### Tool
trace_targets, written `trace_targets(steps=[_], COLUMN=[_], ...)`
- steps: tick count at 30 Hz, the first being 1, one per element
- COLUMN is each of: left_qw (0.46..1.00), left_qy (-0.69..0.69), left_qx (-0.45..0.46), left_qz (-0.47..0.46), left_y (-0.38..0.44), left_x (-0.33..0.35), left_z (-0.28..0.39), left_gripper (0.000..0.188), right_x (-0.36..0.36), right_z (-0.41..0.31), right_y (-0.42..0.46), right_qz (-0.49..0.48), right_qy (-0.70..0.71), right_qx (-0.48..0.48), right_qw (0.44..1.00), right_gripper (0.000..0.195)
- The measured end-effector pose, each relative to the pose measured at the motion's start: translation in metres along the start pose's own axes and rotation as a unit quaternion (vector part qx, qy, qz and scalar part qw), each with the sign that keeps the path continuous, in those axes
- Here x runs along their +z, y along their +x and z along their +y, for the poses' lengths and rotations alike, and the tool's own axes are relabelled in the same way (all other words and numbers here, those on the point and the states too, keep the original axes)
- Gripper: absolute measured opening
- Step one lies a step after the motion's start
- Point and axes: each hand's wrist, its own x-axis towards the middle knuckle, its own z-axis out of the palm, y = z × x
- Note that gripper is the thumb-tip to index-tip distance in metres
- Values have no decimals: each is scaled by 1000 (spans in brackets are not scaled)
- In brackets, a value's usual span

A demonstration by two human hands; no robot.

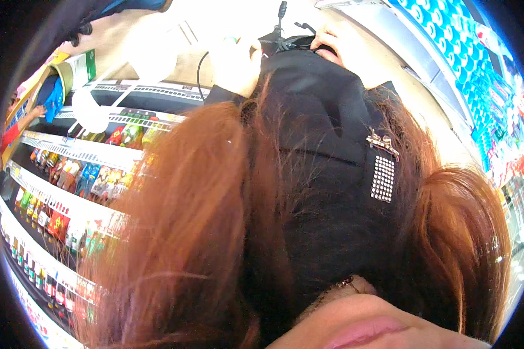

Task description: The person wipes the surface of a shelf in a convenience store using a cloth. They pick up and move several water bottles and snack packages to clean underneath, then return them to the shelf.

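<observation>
At the top centre of the head view, my left hand (236, 63) is curled at waist height beside a black bag or pouch (268, 42), its fingertips by the edge of my black top (314, 96). My right hand (334, 43) bends its fingers over the bag's other side. Black cables with plugs (281, 26) rise between the two hands, and one thin cable (199, 72) loops down past my left wrist. Bright glare washes out much of my left hand. Long reddish-brown hair hangs over my chest at both sides.
Store shelves (78, 150) with packets and bottles curve along the left. Another person's hand (37, 112) is by a blue cloth or bag (53, 98) at the far left. A white-framed fixture (436, 78) stands at the right, beside blue patterned packaging (449, 39).
</observation>
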Motion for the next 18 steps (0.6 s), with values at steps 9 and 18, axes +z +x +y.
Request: trace_targets(steps=[9,18], left_qw=[974,944], left_qy=[-161,-299], left_qx=[-61,9], left_qz=[-146,-137], left_y=[-22,-23], left_x=[25,8], left_z=[-13,-8], left_gripper=[20,10], right_x=[-5,-3], right_z=[-1,-11], right_y=[-11,-14], right_qz=[-33,-83], right_qy=[17,66], right_qx=[-33,-6], right_qw=[999,994], right_gripper=[11,9])
